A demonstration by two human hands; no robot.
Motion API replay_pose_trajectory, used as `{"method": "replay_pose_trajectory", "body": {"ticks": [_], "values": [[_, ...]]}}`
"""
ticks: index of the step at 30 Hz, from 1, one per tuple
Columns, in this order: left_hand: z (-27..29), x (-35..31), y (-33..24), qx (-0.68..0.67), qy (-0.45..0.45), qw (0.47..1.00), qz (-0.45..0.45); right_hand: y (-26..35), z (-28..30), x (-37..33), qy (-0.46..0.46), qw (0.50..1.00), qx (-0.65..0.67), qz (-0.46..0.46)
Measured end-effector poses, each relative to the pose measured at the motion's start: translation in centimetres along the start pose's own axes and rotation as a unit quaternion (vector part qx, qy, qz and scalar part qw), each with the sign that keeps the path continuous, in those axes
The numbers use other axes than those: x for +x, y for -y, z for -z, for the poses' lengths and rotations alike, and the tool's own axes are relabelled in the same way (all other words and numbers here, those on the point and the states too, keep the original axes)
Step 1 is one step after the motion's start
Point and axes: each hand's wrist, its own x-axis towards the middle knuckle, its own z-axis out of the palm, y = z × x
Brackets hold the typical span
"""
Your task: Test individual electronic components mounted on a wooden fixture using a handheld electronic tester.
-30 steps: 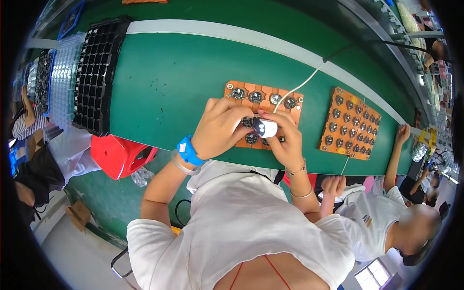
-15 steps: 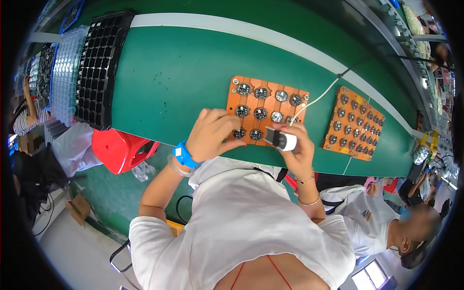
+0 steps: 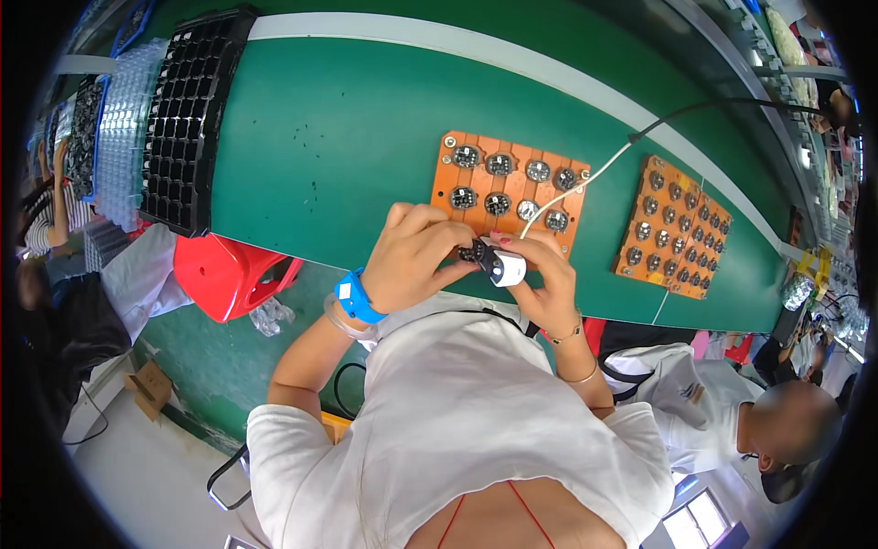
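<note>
My right hand (image 3: 551, 285) grips a white and black handheld device (image 3: 510, 269) with a white cable (image 3: 585, 183) running up from it. Between the thumb and fingers of my left hand (image 3: 410, 254) is a small round dark part (image 3: 469, 253), held at the device's black end. Whether the two touch I cannot tell. Both hands are over the near edge of an orange tray (image 3: 519, 189), which holds rows of round dark parts with shiny metal bits. My hands hide most of its nearest row.
A second orange tray (image 3: 647, 215) of round parts lies to the right. Black (image 3: 187, 128) and clear (image 3: 128, 137) compartment trays stand at the left. A red stool (image 3: 224, 279) is beside the green table (image 3: 311, 119). A person in white (image 3: 695, 393) sits at my right.
My left hand has moved slightly right and now pinches a round part by the device. My right hand has brought the device left, toward the left fingers.
</note>
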Motion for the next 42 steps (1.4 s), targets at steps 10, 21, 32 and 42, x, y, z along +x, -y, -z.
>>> {"method": "replay_pose_trajectory", "body": {"ticks": [10,21,32,42], "values": [[-1.9,0.6,0.2,0.084,0.052,0.995,-0.006,-1.0,1.8,-1.9,-0.044,0.996,0.054,-0.062],[-2.1,1.2,-1.3,0.018,0.040,0.999,-0.008,-1.3,1.7,-1.9,-0.037,0.999,0.004,-0.023],[-3.7,2.1,-1.8,0.107,0.068,0.991,-0.042,-3.0,4.1,-4.2,-0.099,0.989,0.087,-0.061],[-4.7,3.6,-3.6,0.020,0.039,0.998,-0.042,-2.8,4.2,-4.3,-0.071,0.996,0.019,-0.053]]}}
